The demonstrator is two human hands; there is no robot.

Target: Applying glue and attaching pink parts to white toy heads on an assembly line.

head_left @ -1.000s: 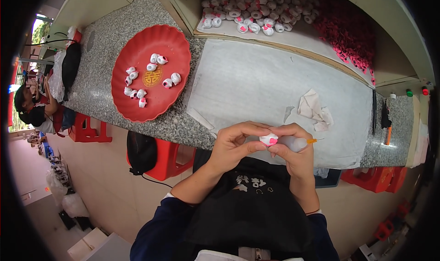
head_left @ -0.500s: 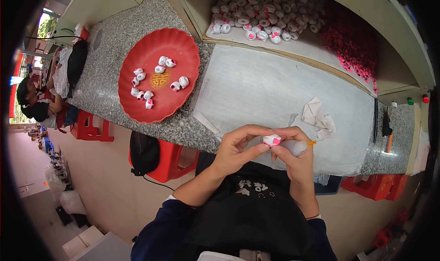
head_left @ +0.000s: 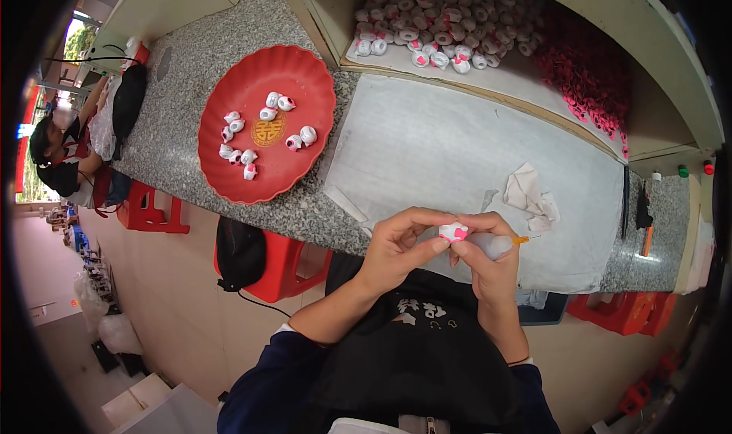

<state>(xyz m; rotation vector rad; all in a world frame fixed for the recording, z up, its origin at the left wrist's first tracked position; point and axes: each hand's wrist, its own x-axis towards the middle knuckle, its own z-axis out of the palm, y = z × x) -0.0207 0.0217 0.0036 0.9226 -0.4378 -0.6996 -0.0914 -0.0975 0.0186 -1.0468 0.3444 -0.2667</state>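
Between both hands, over the near edge of the white work sheet, I hold a small rounded white piece (head_left: 453, 231) with pink patches. My left hand (head_left: 398, 245) pinches it from the left with thumb and fingertips. The fingertips of my right hand (head_left: 492, 255) press on its right side. Tucked in that same right hand is a translucent squeeze bottle (head_left: 492, 245) with an orange needle tip (head_left: 521, 240) pointing right. A crumpled white tissue (head_left: 530, 197) lies on the sheet beyond the bottle.
A red scalloped tray (head_left: 305, 60) with several similar white pieces stands to the left. Under the shelf are a heap of white pieces (head_left: 442, 22) and a pile of small pink parts (head_left: 583, 83). Another person (head_left: 69, 152) sits at far left. Red stools (head_left: 286, 274) stand below the counter.
My hands stay in nearly the same pose, both on the white piece. The view has shifted very slightly. At far left the other person's head and arms have moved a little.
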